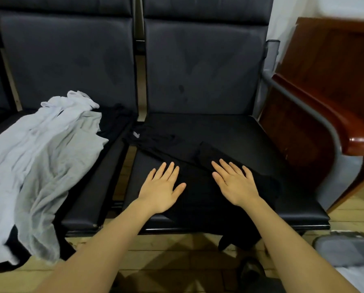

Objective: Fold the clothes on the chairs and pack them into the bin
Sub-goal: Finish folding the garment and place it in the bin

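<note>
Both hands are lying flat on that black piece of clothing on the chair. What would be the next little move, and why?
Probably fold it over once more. Left hand and right hand press flat on the black garment, which looks smoothed on the right chair seat, yet one end hangs over the front edge. The bin waits at lower right, and the white clothes lie unfolded.

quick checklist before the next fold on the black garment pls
1. Both hands flat on the black garment: ok; left hand and right hand rest open on it.
2. Garment fully on the black padded seat: not ok, part hangs over the front edge.
3. Garment lies smooth: cannot tell, black on black.
4. Crumpled white garment clear of the work area: ok, it lies on the neighbouring seat.
5. Grey bin close by: ok, at lower right; how full it is cannot be told.
</note>
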Motion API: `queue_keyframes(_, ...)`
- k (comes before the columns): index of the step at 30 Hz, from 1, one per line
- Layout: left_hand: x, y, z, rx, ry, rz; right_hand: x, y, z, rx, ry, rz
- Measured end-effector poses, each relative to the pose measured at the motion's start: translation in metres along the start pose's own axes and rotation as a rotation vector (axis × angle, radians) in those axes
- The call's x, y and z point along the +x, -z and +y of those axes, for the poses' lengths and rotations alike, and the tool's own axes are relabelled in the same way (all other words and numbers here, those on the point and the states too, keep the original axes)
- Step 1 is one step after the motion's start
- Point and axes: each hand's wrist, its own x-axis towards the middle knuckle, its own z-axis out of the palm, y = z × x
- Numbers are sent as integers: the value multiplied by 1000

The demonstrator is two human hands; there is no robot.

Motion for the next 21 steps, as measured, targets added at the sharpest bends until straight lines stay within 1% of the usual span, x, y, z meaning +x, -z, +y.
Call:
queue_keyframes(3,5,-4,17,15,-101,10,-11,9,11,91,-75,69)
queue_keyframes(6,3,-3,22,-9,-172,21,-20,16,12,32,-89,210)
queue_keyframes(7,1,-2,22,-47,-183,48,-21,17,10,16,-85,264)
queue_keyframes(9,-3,-1,20,-133,-176,163,-17,19,5,24,-66,333)
queue_keyframes(11,-9,-1,15,-141,-98,303,-10,19,-4,59,-20,366)
queue_keyframes(13,-15,0,6,-94,7,372,1,20,-14,128,18,384)
queue_keyframes(15,-19,-1,-5,-76,80,374,11,18,-25,190,21,373)
queue_keyframes(19,-26,1,-20,-152,71,358,23,9,-31,174,-33,269)
queue_keyframes(21,-29,3,-20,-211,67,361,24,3,-28,204,-49,247)
